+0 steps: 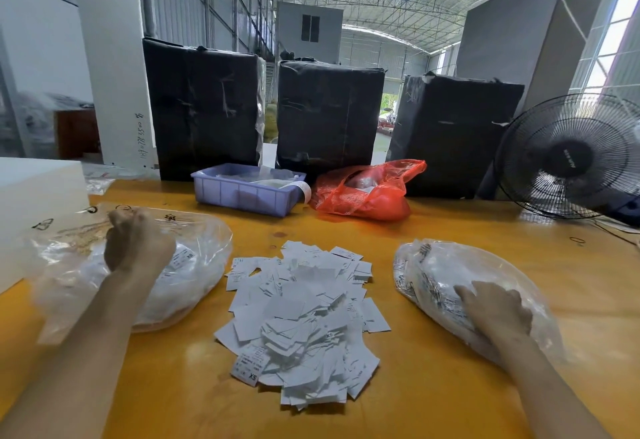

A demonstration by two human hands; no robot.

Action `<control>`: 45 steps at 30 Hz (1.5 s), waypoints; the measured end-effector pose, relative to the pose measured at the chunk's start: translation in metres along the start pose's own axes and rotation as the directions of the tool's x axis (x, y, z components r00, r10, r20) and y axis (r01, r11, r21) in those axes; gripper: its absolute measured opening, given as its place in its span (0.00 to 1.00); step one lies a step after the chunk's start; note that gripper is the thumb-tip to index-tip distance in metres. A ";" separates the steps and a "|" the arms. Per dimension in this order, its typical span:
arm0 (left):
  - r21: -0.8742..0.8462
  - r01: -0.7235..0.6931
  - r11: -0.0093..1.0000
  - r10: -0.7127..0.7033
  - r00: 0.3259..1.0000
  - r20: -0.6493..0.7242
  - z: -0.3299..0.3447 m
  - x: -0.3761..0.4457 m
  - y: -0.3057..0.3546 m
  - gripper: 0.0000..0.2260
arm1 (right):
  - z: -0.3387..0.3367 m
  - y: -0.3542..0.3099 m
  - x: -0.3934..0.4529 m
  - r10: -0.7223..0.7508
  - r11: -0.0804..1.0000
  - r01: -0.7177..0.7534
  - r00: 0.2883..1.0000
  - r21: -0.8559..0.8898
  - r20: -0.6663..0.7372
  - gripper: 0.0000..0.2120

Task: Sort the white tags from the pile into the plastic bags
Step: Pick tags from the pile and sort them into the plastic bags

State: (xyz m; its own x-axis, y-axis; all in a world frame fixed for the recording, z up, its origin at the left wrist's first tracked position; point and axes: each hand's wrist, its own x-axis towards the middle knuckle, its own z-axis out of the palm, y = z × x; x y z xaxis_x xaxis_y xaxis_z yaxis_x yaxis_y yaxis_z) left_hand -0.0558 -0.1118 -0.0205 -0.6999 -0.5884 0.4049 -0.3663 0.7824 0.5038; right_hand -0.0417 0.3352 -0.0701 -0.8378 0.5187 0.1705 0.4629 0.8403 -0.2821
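The pile of white tags (301, 321) lies on the tabletop (433, 386) between your two hands, and both hands are off it, each busy at a plastic bag. Your left hand (136, 244) is over the left bag (194, 286), fingers curled into a loose fist above the bag's top; whether it pinches a tag or a fold of plastic, you cannot tell from this view. Your right hand (495, 314) lies on the right bag (446, 282) with the fingers bent over its bulge, pressing or gripping the plastic near the close end.

To reach more tags, each hand must come inward and toward you: the pile sits to the right of the left hand and to the left of the right one. The pile runs long from far to near, its near end heaped thickest. The right hand looks a little nearer to that thick end; the left hand sits level with the far, thinner end.

The tags are small white paper rectangles, loose and overlapping at all angles, most blank side up. A few show printing, and one at the near left edge reads XS. Both bags are clear, bulging and already hold many tags.
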 end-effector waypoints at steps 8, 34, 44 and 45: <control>-0.135 -0.249 0.959 0.243 0.968 -0.056 0.010 -0.017 0.034 0.19 | 0.008 0.004 0.005 0.042 0.915 0.009 0.992 0.403 -0.117 0.19; -0.722 0.444 0.530 0.498 0.526 0.689 0.032 -0.105 0.097 0.05 | -0.007 -0.111 -0.097 -0.547 0.248 -0.256 0.759 0.934 0.354 0.27; -0.683 0.421 0.596 0.561 0.390 0.730 0.031 -0.099 0.081 0.02 | 0.009 -0.114 -0.103 -0.582 0.278 -0.065 0.783 0.958 0.222 0.08; -0.684 0.430 0.589 0.554 0.401 0.729 0.031 -0.097 0.080 0.02 | 0.008 -0.116 -0.104 -0.584 0.279 -0.066 0.780 0.958 0.223 0.08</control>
State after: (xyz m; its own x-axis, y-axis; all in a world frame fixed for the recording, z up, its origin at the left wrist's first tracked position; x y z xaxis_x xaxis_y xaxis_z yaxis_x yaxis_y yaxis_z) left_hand -0.0362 0.0143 -0.0435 -0.9311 0.3462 -0.1151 -0.0972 0.0686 0.9929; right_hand -0.0104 0.1829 -0.0628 -0.9888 -0.1215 0.0869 -0.0934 0.0493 -0.9944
